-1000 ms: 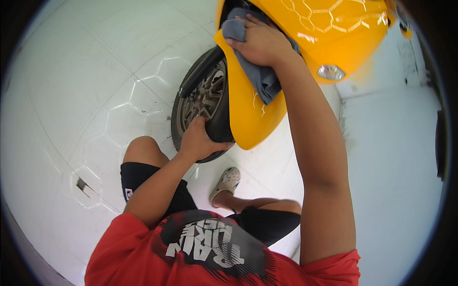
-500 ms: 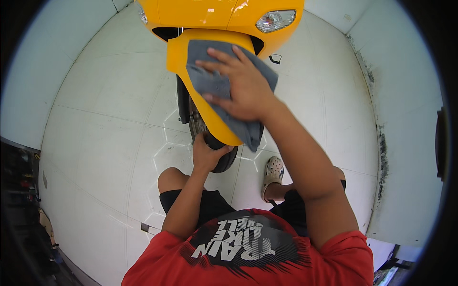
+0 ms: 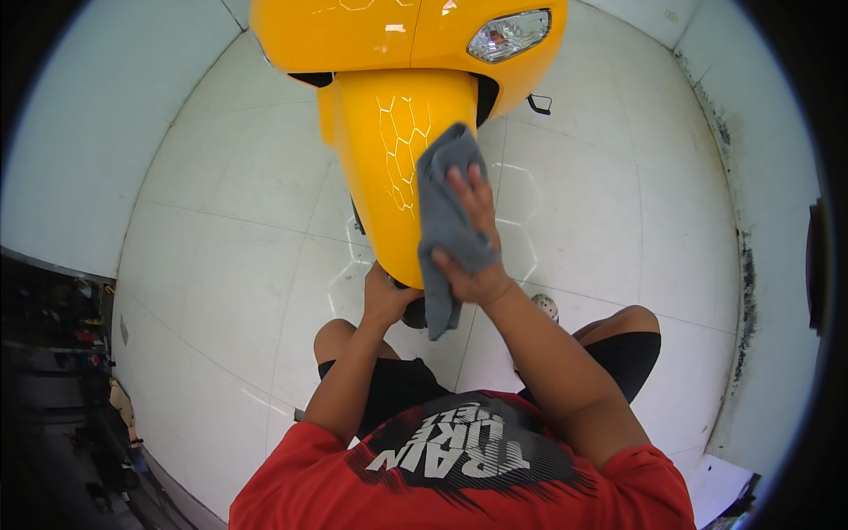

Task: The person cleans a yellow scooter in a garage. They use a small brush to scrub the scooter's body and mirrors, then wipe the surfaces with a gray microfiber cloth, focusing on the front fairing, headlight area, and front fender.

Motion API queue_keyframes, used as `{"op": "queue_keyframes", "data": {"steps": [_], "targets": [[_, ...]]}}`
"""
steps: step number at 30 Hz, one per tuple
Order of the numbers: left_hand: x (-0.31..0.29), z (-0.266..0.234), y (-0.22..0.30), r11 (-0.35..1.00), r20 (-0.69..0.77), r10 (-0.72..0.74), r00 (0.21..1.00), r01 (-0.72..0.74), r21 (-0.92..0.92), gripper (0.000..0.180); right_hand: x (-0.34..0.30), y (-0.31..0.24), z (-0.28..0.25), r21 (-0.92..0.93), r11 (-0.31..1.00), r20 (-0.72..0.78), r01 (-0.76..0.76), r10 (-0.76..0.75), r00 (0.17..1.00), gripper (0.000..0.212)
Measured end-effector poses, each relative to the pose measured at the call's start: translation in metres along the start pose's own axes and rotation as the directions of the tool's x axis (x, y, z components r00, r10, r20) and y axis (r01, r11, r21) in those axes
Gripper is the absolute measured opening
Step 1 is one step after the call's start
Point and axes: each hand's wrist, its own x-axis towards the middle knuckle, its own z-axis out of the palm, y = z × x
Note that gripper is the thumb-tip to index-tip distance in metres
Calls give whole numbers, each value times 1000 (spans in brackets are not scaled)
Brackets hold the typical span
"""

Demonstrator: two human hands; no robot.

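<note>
Under the right hand (image 3: pixel 473 238) lies a grey cloth (image 3: pixel 444 221), pressed flat with spread fingers against the right flank of a yellow scooter's front fender (image 3: pixel 397 168). That hand is open — it pins the cloth to the paint and does not clench it, and the cloth's loose tail hangs down past the wrist. Lower and to that hand's left, the left hand (image 3: pixel 386 296) sits at the fender's bottom edge, beside the dark tyre (image 3: pixel 412 311) that just shows beneath. It appears to brace there, but whether its fingers curl round anything I cannot tell — they are hidden behind the fender lip.

Judging from this one head view, the step in hand is wiping the fender, with the cloth about midway down its length. A further stroke would call for steady, even pressure along the curve, and for the dangling tail to be kept off the wheel.

Above the right hand the yellow front panel carries a headlight (image 3: pixel 510 35), and a small black lever (image 3: pixel 539 104) sticks out to its right. Bare knees and black shorts (image 3: pixel 402 389) crowd in close below both hands, over a white tiled floor (image 3: pixel 238 247). Dark clutter sits far off to the left.
</note>
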Motion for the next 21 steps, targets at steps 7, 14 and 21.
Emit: {"op": "queue_keyframes", "data": {"steps": [7, 14, 21], "targets": [[-3, 1, 12, 994, 17, -92, 996, 93, -61, 73, 95, 44, -19, 684, 236, 173, -690, 867, 468, 70], [-7, 2, 18, 973, -19, -136, 991, 129, -193, 77, 58, -44, -13, 275, 772, -56, -573, 607, 792, 76], [-10, 3, 27, 996, 54, -9, 998, 14, -89, 78, 113, 52, -18, 762, 198, 285, -616, 753, 594, 89]]}}
